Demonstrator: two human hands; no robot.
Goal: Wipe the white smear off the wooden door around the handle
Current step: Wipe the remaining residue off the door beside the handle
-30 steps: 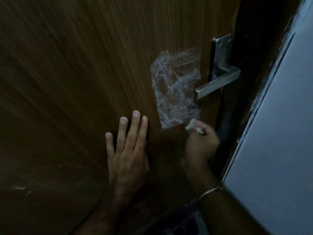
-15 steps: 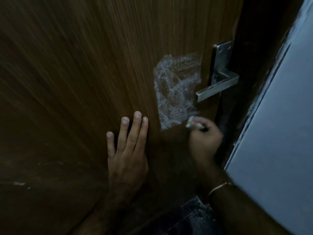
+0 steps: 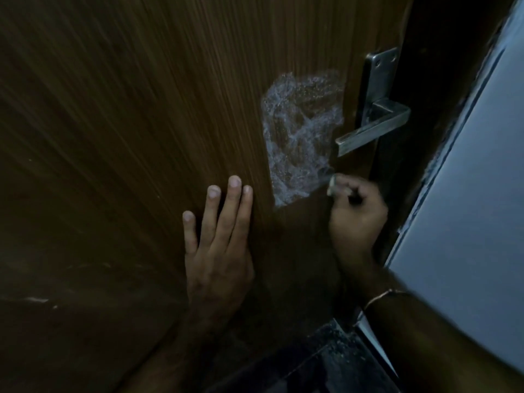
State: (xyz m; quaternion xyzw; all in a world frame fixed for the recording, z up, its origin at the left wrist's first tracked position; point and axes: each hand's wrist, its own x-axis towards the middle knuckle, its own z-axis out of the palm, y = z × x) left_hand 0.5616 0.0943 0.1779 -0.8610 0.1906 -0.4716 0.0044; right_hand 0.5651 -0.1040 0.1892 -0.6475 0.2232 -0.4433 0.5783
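A white foamy smear (image 3: 300, 137) covers a patch of the dark wooden door (image 3: 141, 109), just left of the metal lever handle (image 3: 374, 129). My left hand (image 3: 218, 236) lies flat on the door with straight fingers, below and left of the smear. My right hand (image 3: 357, 217) has its fingers curled round a small pale wad (image 3: 333, 187), cloth or sponge I cannot tell, held at the smear's lower right edge under the handle.
The door's dark edge and frame (image 3: 442, 80) run down on the right, with a pale wall (image 3: 467, 222) beyond. A dark speckled floor (image 3: 326, 364) shows at the bottom. A thin bracelet (image 3: 382, 295) circles my right wrist.
My right hand with the wad has shifted slightly up and right along the smear's lower edge. The view has drifted a little. My left hand stays flat on the door.
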